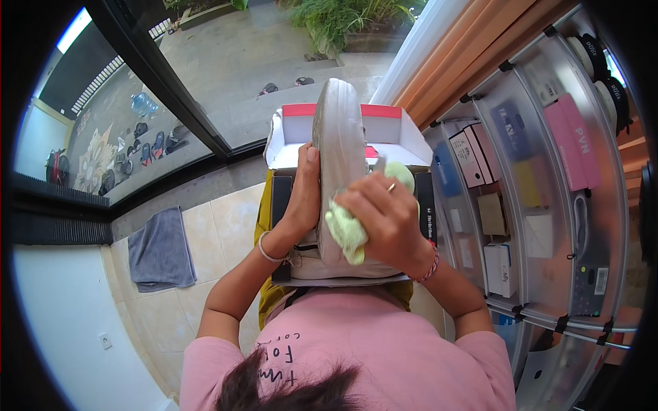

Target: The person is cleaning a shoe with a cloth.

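A pale, scuffed sneaker is held up in front of me, with its long sole edge towards the camera. My left hand grips its left side, thumb pointing up along the sole. Bunched in my right hand is a light green cloth, which lies against the lower right part of the sneaker. Beneath both hands an open cardboard shoebox, white inside with a red band, rests across my lap. Another pale shoe seems to lie at its near end, mostly hidden.
A folded grey towel lies on the tiled floor to the left. On the right stands a rack with a translucent zip cover, holding several boxes. Ahead, a black-framed glass door faces a patio with several sandals and a water bottle.
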The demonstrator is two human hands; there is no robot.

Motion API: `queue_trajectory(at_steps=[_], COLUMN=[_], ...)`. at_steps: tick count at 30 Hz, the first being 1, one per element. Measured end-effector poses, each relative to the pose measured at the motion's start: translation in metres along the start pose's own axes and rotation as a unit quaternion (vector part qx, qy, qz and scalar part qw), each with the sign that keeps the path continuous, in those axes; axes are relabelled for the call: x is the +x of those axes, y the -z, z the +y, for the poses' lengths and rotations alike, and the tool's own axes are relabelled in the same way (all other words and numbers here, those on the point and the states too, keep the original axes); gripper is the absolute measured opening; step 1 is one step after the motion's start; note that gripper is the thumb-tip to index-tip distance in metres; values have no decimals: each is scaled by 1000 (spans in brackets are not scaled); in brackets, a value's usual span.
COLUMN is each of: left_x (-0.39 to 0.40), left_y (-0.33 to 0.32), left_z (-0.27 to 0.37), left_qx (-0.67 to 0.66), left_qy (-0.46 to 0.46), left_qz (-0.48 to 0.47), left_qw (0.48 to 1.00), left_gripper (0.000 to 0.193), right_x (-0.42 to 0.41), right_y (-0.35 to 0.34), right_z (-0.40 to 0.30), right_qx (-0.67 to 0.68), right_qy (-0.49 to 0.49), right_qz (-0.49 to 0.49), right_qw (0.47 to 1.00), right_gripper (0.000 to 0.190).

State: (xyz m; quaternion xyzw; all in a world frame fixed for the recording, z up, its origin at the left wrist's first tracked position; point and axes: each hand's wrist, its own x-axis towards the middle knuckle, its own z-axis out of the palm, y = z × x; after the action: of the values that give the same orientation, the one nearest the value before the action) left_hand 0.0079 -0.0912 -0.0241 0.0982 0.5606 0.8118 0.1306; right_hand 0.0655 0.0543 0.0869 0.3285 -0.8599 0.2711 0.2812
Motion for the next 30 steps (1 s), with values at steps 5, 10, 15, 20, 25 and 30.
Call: queue_trajectory(at_steps=[5, 10, 15, 20, 25, 30], left_x=[-7, -17, -32, -48, -47, -37], left_y=[5, 3, 6, 8, -7, 0], left_z=[2, 26, 34, 38, 47, 45], left_qx=[-35, -65, -68, 17, 72, 37], left_qy=[35, 34, 14, -32, -85, -93], left_qz=[-19, -20, -7, 4, 34, 10], left_qw=[999, 997, 998, 999, 993, 995], left_gripper=[78, 83, 63, 76, 83, 91], right_x=[-10, 4, 38, 78, 109, 97], right_y=[2, 6, 5, 0, -3, 11], right_z=[-9, -7, 6, 23, 51, 29], right_qx=[23, 3, 46, 145, 204, 200], right_qy=[38, 91, 67, 16, -64, -44], right_qz=[-77, -83, -4, 42, 39, -2], right_qw=[996, 992, 997, 988, 976, 979], right_gripper=[26, 26, 30, 27, 21, 21])
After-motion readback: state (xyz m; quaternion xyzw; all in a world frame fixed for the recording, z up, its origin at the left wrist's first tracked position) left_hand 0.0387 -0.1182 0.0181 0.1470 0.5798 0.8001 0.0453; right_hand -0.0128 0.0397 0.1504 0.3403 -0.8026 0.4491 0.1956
